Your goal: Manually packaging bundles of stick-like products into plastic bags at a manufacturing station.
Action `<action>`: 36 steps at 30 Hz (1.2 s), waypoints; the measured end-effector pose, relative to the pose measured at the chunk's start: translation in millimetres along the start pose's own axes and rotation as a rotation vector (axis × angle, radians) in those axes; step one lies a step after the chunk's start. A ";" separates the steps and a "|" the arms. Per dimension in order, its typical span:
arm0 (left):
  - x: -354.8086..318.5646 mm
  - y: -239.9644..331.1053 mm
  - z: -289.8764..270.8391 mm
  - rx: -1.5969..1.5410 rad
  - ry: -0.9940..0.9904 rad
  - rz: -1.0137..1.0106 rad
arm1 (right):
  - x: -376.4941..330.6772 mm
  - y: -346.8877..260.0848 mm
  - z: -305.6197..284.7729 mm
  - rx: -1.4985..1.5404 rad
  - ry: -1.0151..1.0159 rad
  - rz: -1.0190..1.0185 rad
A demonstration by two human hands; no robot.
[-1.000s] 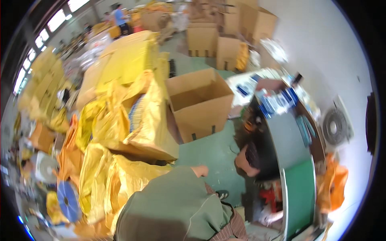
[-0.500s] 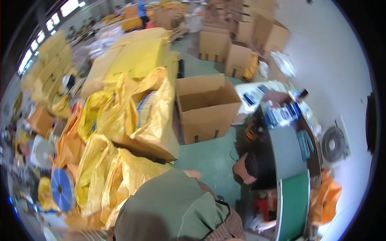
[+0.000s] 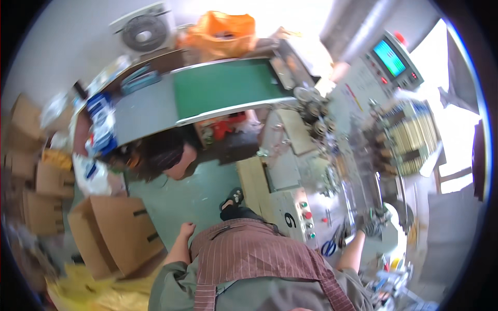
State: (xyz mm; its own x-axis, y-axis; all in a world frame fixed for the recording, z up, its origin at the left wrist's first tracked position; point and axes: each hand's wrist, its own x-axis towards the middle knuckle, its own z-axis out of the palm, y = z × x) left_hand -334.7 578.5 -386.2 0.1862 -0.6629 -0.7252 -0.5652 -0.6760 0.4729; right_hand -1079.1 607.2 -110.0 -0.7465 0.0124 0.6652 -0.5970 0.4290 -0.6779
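Observation:
My left hand [image 3: 188,229] hangs beside my body over the green floor, its fingers curled in with nothing showing in them. My right arm reaches out to the machine [image 3: 290,212], which has a panel of coloured buttons. At its end, my right hand [image 3: 369,228] is blurred against grey and metal parts, and its fingers cannot be made out. Blue-handled scissors [image 3: 328,248] lie on the machine top near that forearm. Farther along stands a stack of cream-coloured sheets or blocks [image 3: 412,136], held in the machine.
Ahead is a bench with a green top [image 3: 228,85] and a grey section. An orange bag [image 3: 223,33] and a fan [image 3: 142,33] are behind it. A lit screen [image 3: 389,58] stands at far right. An open cardboard box [image 3: 124,233] and yellow sacking [image 3: 98,290] lie at left.
My view has swung right, from the yellow sacks and boxes to the bench and machine. Both my arms have come into sight, the right one out at the machine.

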 end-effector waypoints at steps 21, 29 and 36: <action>164.2 139.1 -53.9 0.628 -0.332 0.408 | 76.0 -24.7 0.0 -0.468 -0.332 0.650; 189.3 326.8 -65.5 0.222 -0.216 0.468 | -18.2 -14.9 14.0 -0.375 0.350 0.417; 210.8 396.1 -8.6 0.834 -0.414 0.736 | 59.5 -23.1 2.1 -0.485 -0.033 0.440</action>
State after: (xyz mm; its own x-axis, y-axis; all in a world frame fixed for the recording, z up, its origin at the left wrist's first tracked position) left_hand -512.4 168.3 -347.5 -0.5900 -0.5466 -0.5943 -0.8052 0.3441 0.4829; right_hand -1110.3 596.2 -55.4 -0.9040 0.2551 0.3431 -0.0398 0.7488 -0.6616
